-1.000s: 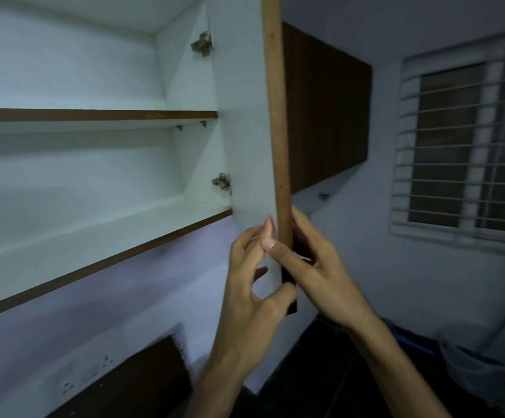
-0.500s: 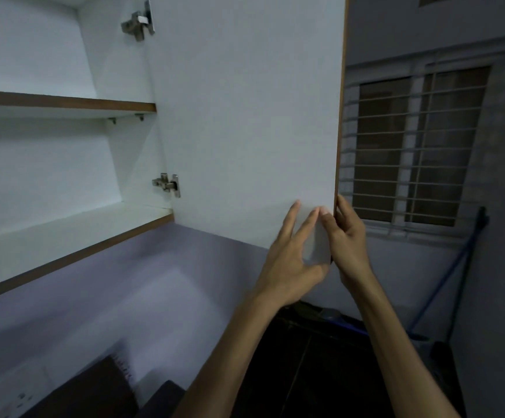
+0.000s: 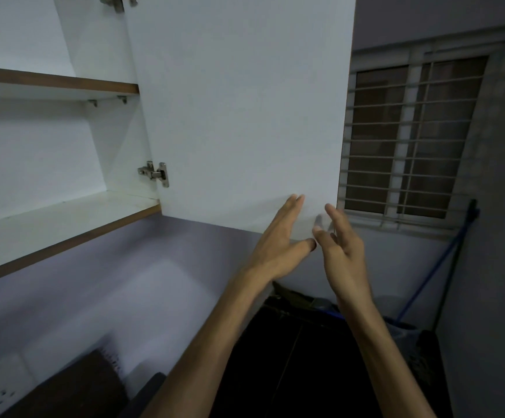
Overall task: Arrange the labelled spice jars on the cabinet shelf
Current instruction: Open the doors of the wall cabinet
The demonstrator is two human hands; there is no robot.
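No jars are seen on the bare shelf (image 3: 64, 218), and the door (image 3: 239, 116) is touched near its lower corner by the left hand (image 3: 278, 245) and right hand (image 3: 344, 248), both released with fingers straight, so it might swing back unheld.

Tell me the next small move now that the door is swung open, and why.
Probably lower both hands and fetch the first jar. The door stands wide open, the left hand and right hand are open and hold nothing, and the lower shelf shows no jars; none are in view.
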